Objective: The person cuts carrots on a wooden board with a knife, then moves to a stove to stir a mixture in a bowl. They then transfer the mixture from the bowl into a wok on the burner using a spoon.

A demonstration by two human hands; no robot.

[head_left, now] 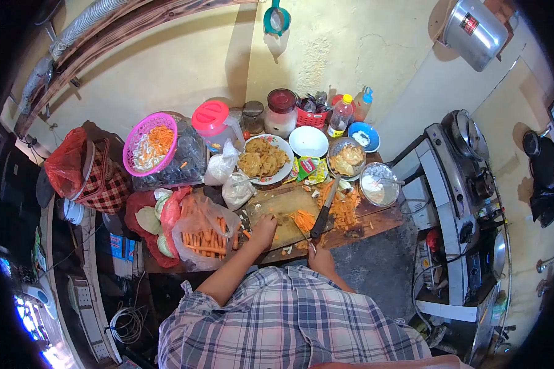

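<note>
My left hand (265, 230) rests with curled fingers on the left part of the wooden cutting board (283, 206); whatever is under the fingers is hidden. At the front edge of the table, my right hand (319, 258) is closed around something small that I cannot make out. Just beyond it lies a knife (320, 220), black handle towards me, blade pointing away. Cut carrot sticks (303, 220) sit on the board between my hands and the knife. A larger heap of shredded carrot (346, 208) spreads right of the knife.
A plastic bag of carrots (206, 237) and cabbage (149, 220) lie left. Behind the board stand a plate of fried food (264, 160), a white bowl (308, 142), flour bags (237, 190) and a bowl with a spoon (379, 184). A pink basket (150, 145) is back left, a stove (452, 160) right.
</note>
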